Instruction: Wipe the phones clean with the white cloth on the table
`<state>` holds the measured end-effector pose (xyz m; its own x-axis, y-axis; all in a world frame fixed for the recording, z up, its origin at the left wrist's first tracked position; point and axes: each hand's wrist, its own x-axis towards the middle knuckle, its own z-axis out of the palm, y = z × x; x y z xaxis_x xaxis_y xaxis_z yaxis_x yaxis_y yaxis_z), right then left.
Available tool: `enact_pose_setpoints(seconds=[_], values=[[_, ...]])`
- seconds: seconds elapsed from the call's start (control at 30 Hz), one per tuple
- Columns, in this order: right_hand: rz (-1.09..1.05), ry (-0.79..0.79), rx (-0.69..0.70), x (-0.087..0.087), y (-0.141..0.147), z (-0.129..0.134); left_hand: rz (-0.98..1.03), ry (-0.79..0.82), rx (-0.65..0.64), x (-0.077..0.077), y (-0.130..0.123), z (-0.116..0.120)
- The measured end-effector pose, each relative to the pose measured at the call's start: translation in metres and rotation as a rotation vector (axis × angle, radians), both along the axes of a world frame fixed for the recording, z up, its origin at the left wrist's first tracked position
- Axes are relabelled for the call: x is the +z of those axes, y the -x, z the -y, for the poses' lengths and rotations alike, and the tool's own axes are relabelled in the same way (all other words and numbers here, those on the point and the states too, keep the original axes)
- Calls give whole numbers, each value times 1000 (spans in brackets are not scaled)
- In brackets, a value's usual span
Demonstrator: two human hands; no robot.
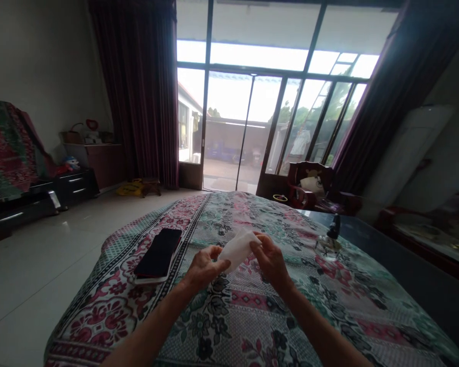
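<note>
A thin white tissue (237, 250) is stretched between my two hands above a patterned cloth (252, 306). My left hand (206, 265) pinches its left side between thumb and fingers. At its upper right edge, my right hand (268, 255) grips it with thumb and fingers closed. To the left of my hands, a dark phone (159, 252) lies on top of a white flat object (153, 280). A clear glass bottle with a black pump top (329, 247) stands on the cloth at the right.
A dark table surface (386, 260) shows beside the cloth on the right. Beyond it are a wooden chair (309, 188) and a glass door (233, 137). At the left stand a black low cabinet (76, 186) and a yellow bag (130, 188) on the floor.
</note>
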<state>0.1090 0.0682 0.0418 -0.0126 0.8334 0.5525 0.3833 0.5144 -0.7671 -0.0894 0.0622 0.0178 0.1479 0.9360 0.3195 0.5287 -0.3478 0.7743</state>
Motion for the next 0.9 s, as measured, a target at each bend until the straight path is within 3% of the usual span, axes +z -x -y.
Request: enact_pose_setpoints(seconds=[0.17,0.3,0.5,0.63,0.73,0.9], values=[[207,-256,-41,-10,-44,35,59,-135,-78,-2,-30,8],[443,-330,-85,-28,-75,61,86,-249,-189,-10,-42,21],[548,-247,-44,-41,-87,76,-19,-195,-348,-35,-51,28],[611,-249,62,-35,-86,77,-102,-123,-313,-37,-52,31],[642,-155,143,-37,-88,76,-102,-98,-280,-36,-52,32],[491,94,-4,-50,-87,69,-51,-53,-146,-35,-56,28]])
